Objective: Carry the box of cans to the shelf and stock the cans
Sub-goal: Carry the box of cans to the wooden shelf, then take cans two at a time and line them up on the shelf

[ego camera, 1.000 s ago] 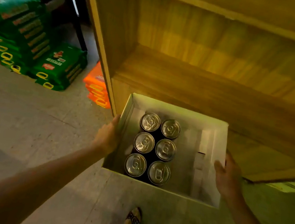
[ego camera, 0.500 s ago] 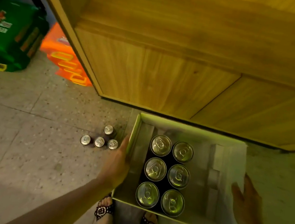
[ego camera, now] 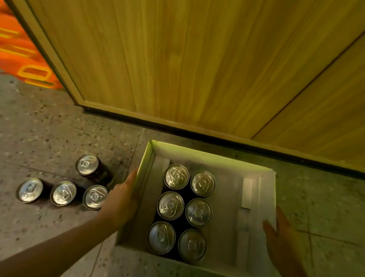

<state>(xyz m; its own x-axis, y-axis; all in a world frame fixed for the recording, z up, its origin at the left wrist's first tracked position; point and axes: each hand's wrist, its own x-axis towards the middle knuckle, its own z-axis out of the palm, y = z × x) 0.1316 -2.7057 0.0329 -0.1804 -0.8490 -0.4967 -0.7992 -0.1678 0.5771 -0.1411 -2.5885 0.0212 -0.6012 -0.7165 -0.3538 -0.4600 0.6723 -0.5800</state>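
A white open-topped cardboard box (ego camera: 212, 156) is down low at the foot of the wooden shelf unit (ego camera: 191, 54). Whether it rests on the floor I cannot tell. Several silver-topped dark cans (ego camera: 170, 205) stand upright inside it in two rows, towards its left half. My left hand (ego camera: 120, 203) grips the box's left wall, thumb over the rim. My right hand (ego camera: 281, 238) presses against the right wall, fingers along its edge. Only the shelf unit's closed lower panels are in view; the open shelf is out of frame above.
Several more cans (ego camera: 63, 193) stand upright on the speckled floor (ego camera: 32, 126), just left of my left hand. Orange packs (ego camera: 6, 41) lie on the floor at the far left, beside the shelf unit's corner.
The box has come down from shelf height to near the floor, both hands staying on its sides. My view has tipped downward, and the loose cans on the floor have come into sight.
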